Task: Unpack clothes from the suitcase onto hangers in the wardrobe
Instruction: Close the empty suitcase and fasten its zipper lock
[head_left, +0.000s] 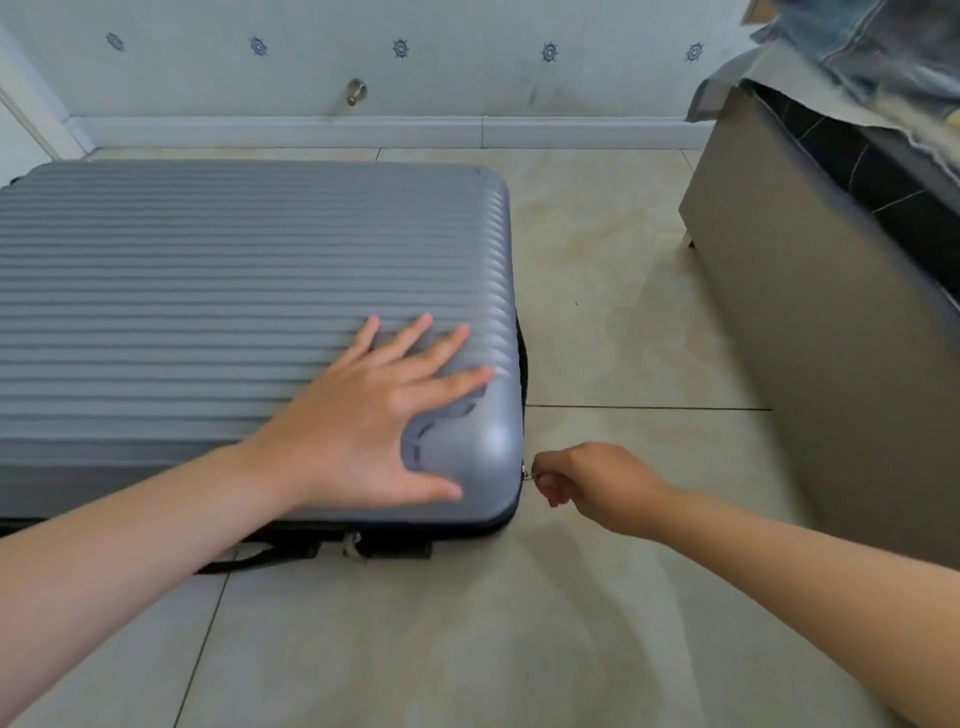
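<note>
Pale beige glossy floor tiles (597, 623) with thin dark joints fill the near ground. On them, left of centre, lies the grey-blue hard-shell suitcase (208, 291), flat on its side with the lid down on the base. Its top shell is moulded in fine horizontal ribs, the corners are rounded and smooth, and a black zip band runs round the seam. At the near edge a small metal zip puller (353, 545) hangs beside a black carry strap (244, 561). The left hand (374, 421) lies flat on the shell by the near right corner, fingers straight and spread, thumb along the edge. The right hand (592, 486) is just off that corner, fingers curled, pinching a second silver zip tab (528, 474) at the seam. Further right stands a grey boxy cabinet (779, 312), well apart from the case, with blurred blue denim fabric (883, 47) above it. Behind runs a pale skirting board (363, 132), a metal door stop (356, 92), and a light wall (467, 78) printed with small dark ship's wheels
</note>
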